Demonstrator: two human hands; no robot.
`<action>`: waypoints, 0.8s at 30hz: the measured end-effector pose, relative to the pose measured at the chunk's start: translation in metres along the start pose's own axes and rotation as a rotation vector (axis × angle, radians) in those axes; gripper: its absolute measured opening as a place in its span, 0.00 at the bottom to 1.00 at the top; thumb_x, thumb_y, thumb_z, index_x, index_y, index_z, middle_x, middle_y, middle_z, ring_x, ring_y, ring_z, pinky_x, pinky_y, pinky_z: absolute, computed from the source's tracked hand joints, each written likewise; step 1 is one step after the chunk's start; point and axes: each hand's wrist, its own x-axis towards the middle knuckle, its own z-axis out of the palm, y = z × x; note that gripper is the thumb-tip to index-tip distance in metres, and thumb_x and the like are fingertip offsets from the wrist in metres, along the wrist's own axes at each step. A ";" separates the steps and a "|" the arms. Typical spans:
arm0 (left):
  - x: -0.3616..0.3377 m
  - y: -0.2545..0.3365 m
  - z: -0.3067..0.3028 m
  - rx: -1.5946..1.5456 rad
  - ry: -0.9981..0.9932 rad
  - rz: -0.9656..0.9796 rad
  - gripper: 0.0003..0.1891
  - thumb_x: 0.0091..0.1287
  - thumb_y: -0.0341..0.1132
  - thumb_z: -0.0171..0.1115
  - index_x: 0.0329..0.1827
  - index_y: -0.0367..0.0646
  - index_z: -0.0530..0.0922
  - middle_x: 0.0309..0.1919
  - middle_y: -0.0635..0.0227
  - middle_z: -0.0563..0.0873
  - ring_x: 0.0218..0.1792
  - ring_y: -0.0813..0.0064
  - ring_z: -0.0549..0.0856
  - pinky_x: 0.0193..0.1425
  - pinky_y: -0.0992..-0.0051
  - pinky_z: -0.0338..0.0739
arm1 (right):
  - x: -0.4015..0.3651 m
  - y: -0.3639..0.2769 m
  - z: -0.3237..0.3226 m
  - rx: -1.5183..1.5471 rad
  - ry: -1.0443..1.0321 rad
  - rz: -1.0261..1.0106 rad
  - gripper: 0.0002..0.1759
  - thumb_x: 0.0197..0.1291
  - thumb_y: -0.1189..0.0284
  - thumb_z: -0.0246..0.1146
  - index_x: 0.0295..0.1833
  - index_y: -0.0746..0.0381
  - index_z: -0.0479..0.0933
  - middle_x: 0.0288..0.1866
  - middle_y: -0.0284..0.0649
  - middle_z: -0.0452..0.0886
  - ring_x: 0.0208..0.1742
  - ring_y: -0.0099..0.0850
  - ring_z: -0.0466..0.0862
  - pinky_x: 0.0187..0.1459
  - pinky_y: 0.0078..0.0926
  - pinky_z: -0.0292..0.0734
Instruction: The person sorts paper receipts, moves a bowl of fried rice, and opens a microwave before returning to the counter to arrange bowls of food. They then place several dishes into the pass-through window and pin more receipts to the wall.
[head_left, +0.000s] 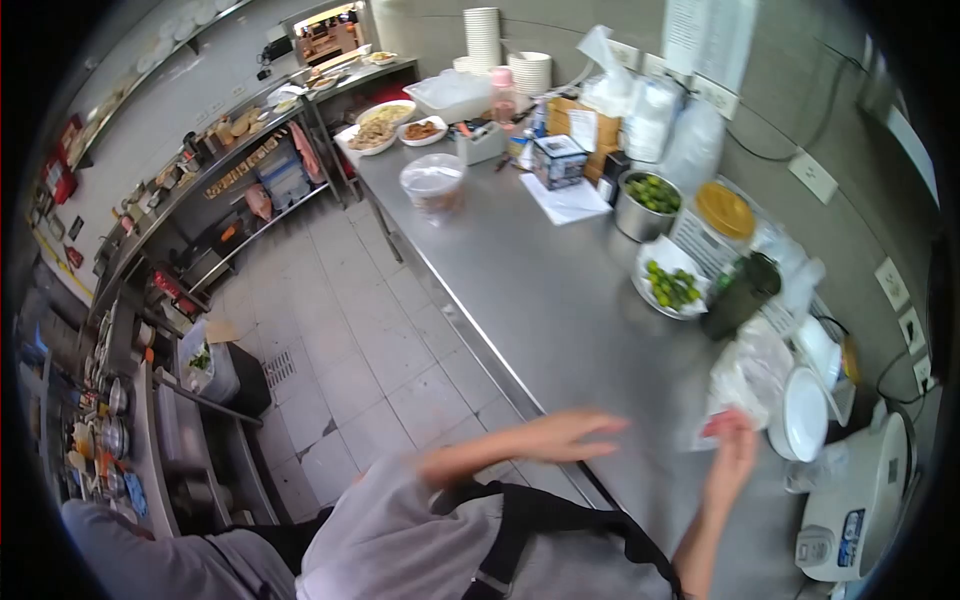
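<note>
My left hand (pixel 575 436) is over the front edge of the steel counter (pixel 560 330), fingers stretched out and a little blurred, holding nothing. Farther right, my right hand (pixel 736 458) reaches the lower end of a crumpled whitish plastic bag (pixel 755 370), its fingers drawn together on it. Something reddish shows at the fingertips, too blurred to name. Beside the bag stands a white bowl (pixel 800 415) tilted on its side. Behind it are a dark green jug (pixel 742 295) and a paper-lined bowl of small green fruits (pixel 672 286).
A metal pot of green fruits (pixel 647 205), a yellow-lidded tub (pixel 722 215) and a small box (pixel 559 161) line the wall. A lidded plastic tub (pixel 433 183) sits near the counter's edge. A white appliance (pixel 855 500) occupies the right end. Another person's sleeve (pixel 190 555) shows lower left.
</note>
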 end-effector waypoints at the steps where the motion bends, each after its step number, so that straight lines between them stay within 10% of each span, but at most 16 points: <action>1: -0.054 -0.047 -0.002 -0.034 -0.037 -0.248 0.25 0.61 0.47 0.49 0.55 0.37 0.64 0.48 0.53 0.72 0.50 0.61 0.72 0.53 0.70 0.65 | -0.015 0.006 0.045 0.207 -0.163 0.146 0.07 0.58 0.73 0.51 0.38 0.65 0.71 0.28 0.34 0.73 0.32 0.22 0.72 0.40 0.19 0.67; 4: -0.201 -0.118 -0.039 -0.161 -0.197 -0.617 0.27 0.61 0.50 0.47 0.54 0.35 0.66 0.51 0.51 0.71 0.53 0.62 0.70 0.54 0.71 0.64 | -0.045 0.025 0.184 0.323 -0.336 0.304 0.08 0.58 0.74 0.51 0.40 0.66 0.71 0.28 0.35 0.74 0.29 0.20 0.73 0.33 0.16 0.69; 8: -0.305 -0.132 -0.108 -0.296 0.136 -1.074 0.27 0.61 0.51 0.46 0.53 0.35 0.67 0.50 0.50 0.72 0.52 0.60 0.71 0.54 0.70 0.65 | -0.046 -0.014 0.333 0.401 -0.671 0.246 0.09 0.59 0.74 0.50 0.42 0.67 0.71 0.29 0.36 0.75 0.29 0.21 0.74 0.33 0.16 0.70; 11: -0.330 -0.165 -0.183 0.134 0.365 -0.927 0.26 0.61 0.49 0.47 0.54 0.36 0.66 0.50 0.52 0.73 0.52 0.60 0.72 0.54 0.69 0.65 | -0.023 -0.047 0.426 0.461 -0.804 0.187 0.10 0.59 0.73 0.50 0.44 0.66 0.69 0.30 0.35 0.74 0.31 0.20 0.74 0.35 0.16 0.70; 18: -0.364 -0.266 -0.374 0.005 0.820 -0.796 0.24 0.59 0.46 0.51 0.51 0.35 0.68 0.45 0.49 0.75 0.47 0.60 0.75 0.50 0.70 0.68 | 0.020 -0.088 0.634 0.549 -0.957 0.091 0.11 0.60 0.74 0.49 0.46 0.67 0.68 0.30 0.36 0.74 0.31 0.21 0.74 0.35 0.17 0.70; 24: -0.534 -0.398 -0.443 0.198 1.056 -1.373 0.24 0.57 0.46 0.51 0.49 0.35 0.70 0.44 0.48 0.76 0.47 0.56 0.75 0.50 0.67 0.69 | 0.090 -0.112 0.861 0.822 -1.001 0.224 0.13 0.60 0.71 0.50 0.47 0.68 0.68 0.35 0.39 0.74 0.34 0.25 0.75 0.38 0.20 0.72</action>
